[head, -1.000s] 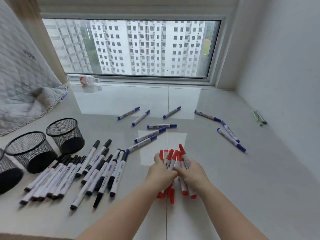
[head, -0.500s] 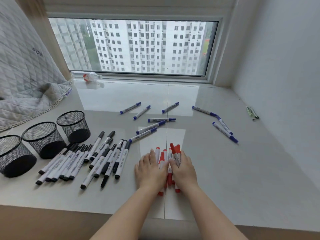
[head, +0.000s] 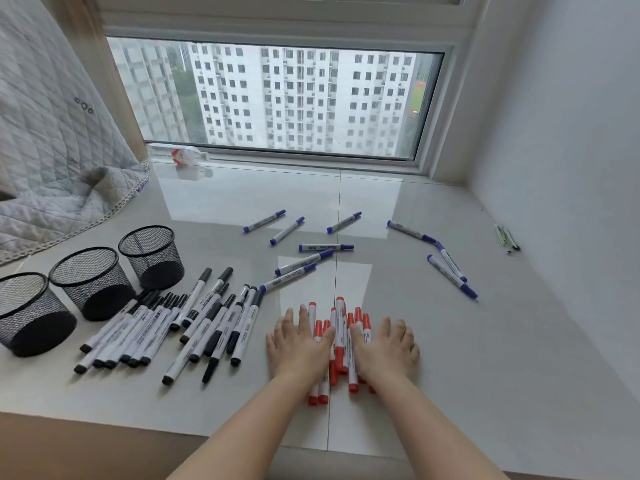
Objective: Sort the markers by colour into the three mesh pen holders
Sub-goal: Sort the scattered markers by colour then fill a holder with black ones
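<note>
Head view: three pen holders (head: 150, 256) empty.

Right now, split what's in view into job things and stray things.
Job things: red markers under left hand and right hand; black markers; blue markers; three mesh holders.

Stray things: quilt; plastic bottle; green pens by the wall.

Left hand (head: 298, 344): bare, no glove, no ring or bracelet to be seen.
Right hand (head: 384, 346): bare as well, with nothing worn on the fingers or wrist.
Nails: short and plain, as far as they can be made out.
Forearms: both uncovered right down to the lower edge of the view; no sleeve, cuff or watch shows.
</note>
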### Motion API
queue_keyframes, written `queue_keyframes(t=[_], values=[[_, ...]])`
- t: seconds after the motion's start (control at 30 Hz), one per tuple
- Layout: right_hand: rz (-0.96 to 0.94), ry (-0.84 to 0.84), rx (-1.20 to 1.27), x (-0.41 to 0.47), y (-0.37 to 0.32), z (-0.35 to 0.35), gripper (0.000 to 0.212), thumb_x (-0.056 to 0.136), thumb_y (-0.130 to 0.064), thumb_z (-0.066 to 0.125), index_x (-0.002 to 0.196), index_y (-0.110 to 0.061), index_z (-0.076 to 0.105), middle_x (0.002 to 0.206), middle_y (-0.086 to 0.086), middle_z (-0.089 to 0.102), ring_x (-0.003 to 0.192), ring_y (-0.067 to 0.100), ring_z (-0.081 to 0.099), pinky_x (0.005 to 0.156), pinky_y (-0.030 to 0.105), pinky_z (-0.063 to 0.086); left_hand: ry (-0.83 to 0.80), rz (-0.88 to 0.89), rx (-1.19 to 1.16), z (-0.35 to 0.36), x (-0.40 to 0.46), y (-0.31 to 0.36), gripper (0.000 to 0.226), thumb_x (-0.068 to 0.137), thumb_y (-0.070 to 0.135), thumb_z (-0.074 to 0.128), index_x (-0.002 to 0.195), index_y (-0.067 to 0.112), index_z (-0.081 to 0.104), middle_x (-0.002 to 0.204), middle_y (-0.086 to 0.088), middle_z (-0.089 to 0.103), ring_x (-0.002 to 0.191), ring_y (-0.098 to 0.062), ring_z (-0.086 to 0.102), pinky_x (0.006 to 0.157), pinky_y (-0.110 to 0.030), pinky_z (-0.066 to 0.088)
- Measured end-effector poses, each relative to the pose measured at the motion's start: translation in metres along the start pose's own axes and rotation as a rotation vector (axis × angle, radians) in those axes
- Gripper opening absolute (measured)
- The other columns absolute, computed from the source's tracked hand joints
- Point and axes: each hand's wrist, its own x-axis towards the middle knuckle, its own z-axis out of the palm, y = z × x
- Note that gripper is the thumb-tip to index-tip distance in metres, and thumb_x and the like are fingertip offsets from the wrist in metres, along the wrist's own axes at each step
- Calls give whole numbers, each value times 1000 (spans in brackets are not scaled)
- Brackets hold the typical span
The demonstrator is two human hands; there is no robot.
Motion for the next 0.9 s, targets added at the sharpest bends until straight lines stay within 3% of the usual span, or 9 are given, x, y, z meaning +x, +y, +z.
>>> queue_keyframes(t=[0.13, 0.23, 0.37, 0.57, 0.7, 0.8, 0.9], values=[[-78, 115, 105, 20, -5, -19, 67, 90, -52, 37, 144, -15, 24, 151, 11, 24, 139, 27, 18, 113, 42, 18, 125, 107, -127, -26, 19, 3, 67, 92, 52, 33, 147, 22, 12, 153, -6, 13, 141, -24, 10, 116, -42, 14], [-207, 176, 57, 45, -14, -35, 57, 89, -38, 44, 141, -17, 31, 146, 7, 30, 134, 25, 23, 109, 38, 24, 220, 192, 50, -52, 51, -1, 56, 91, 40, 44, 141, 18, 30, 145, -6, 29, 134, -24, 24, 112, -39, 23], [-407, 203, -2, 90, -39, -48, 42, 93, -29, 42, 134, -23, 43, 137, 3, 42, 125, 21, 34, 101, 34, 33, 178, 232, 355, -66, 100, -3, 46, 90, 36, 47, 131, 16, 43, 135, -5, 43, 121, -24, 37, 100, -35, 34], [-618, 145, -126, 161, -87, -43, 34, 97, -25, 36, 129, -25, 49, 131, -1, 50, 119, 22, 38, 95, 33, 34, 164, 323, 551, -54, 153, 7, 40, 90, 40, 44, 123, 18, 46, 122, -5, 49, 109, -23, 44, 81, -32, 40], [-678, 91, -142, 195, -113, -29, 36, 97, -26, 38, 131, -25, 49, 133, -3, 51, 122, 22, 38, 98, 34, 32, 116, 354, 528, -51, 181, 8, 36, 92, 38, 39, 119, 15, 47, 119, -7, 50, 104, -24, 47, 77, -32, 38], [-695, 29, -147, 214, -124, -23, 29, 95, -31, 42, 117, -24, 59, 125, -3, 57, 116, 20, 42, 96, 31, 33, 48, 384, 488, -50, 195, 8, 37, 93, 40, 38, 117, 13, 46, 117, -8, 50, 104, -25, 47, 82, -35, 42], [-693, -82, -161, 230, -129, -27, 24, 94, -29, 46, 109, -19, 61, 119, 0, 55, 113, 21, 45, 92, 30, 36, 22, 389, 476, -51, 202, 6, 33, 95, 39, 40, 112, 11, 46, 112, -9, 55, 98, -27, 53, 73, -35, 41]])
